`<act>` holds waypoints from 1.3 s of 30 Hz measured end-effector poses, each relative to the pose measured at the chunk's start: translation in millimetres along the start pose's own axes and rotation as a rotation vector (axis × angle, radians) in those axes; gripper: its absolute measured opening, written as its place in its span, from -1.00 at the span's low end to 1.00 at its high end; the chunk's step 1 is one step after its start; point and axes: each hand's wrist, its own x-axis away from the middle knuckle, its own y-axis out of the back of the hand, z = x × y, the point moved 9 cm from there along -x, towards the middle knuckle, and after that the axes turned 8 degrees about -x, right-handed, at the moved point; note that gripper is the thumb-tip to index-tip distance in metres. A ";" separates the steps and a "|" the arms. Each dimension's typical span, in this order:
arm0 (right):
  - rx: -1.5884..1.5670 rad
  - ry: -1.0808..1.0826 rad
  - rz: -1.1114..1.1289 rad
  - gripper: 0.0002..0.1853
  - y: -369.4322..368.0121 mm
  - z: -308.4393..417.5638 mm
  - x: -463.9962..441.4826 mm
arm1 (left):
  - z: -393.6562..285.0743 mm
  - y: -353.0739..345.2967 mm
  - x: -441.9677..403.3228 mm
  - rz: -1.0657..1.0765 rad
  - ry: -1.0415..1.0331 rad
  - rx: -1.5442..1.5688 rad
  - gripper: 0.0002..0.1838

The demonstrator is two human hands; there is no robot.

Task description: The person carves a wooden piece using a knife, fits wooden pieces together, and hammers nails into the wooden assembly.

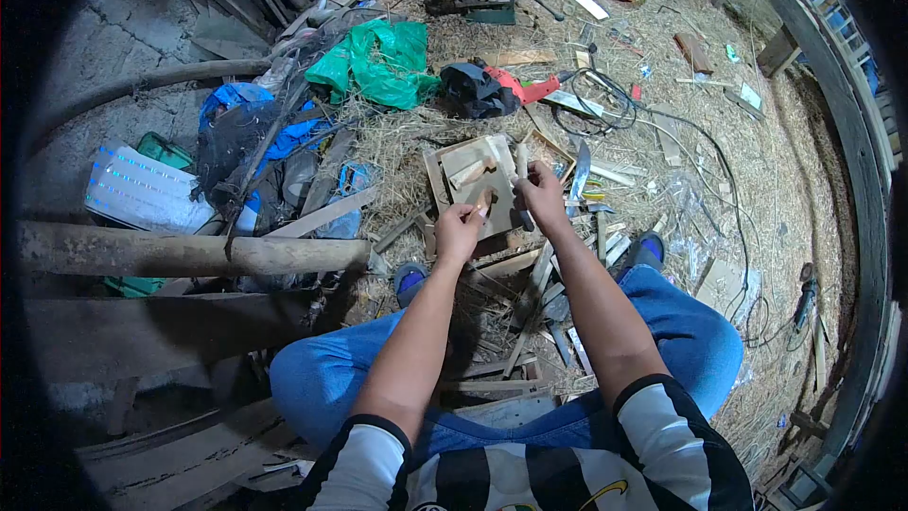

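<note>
In front of me on the ground lies a shallow wooden box-like frame with a pale board (pixel 494 149) on top. My left hand (pixel 458 233) is closed in a pinch over the board's near left part; what its fingertips hold is too small to name. My right hand (pixel 541 197) is closed at the board's right edge, around a slim tool (pixel 522 161). The tool's pale, wood-like end points away from me, and a dark end shows below the fingers. Its exact kind is unclear. A smaller wood piece (pixel 467 173) lies on the board.
A green plastic bag (pixel 374 61) and a red power tool with a black cover (pixel 520 87) lie beyond the board. A black cable (pixel 695 128) curls at right. Wood scraps and straw litter the ground. A thick log rail (pixel 199 251) runs along the left.
</note>
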 end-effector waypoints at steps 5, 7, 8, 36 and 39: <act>0.430 0.295 -0.097 -0.68 -7.5 36.3 16.7 | 3.4 6.3 -7.1 -0.040 0.040 0.165 -0.64; 0.386 0.274 -0.106 -0.64 -9.9 35.2 19.1 | 14.8 -4.1 -3.9 0.082 0.283 0.421 -0.63; 0.398 0.262 -0.064 -0.62 -14.7 33.1 18.5 | 11.2 -1.5 -3.4 0.081 0.282 0.422 -0.63; 0.771 0.299 0.149 -0.68 -60.4 52.4 53.0 | 15.9 10.3 -9.5 0.012 0.228 0.694 -0.71; 0.766 0.282 0.147 -0.69 -60.0 54.3 54.0 | 14.3 10.1 -9.7 0.031 0.217 0.701 -0.71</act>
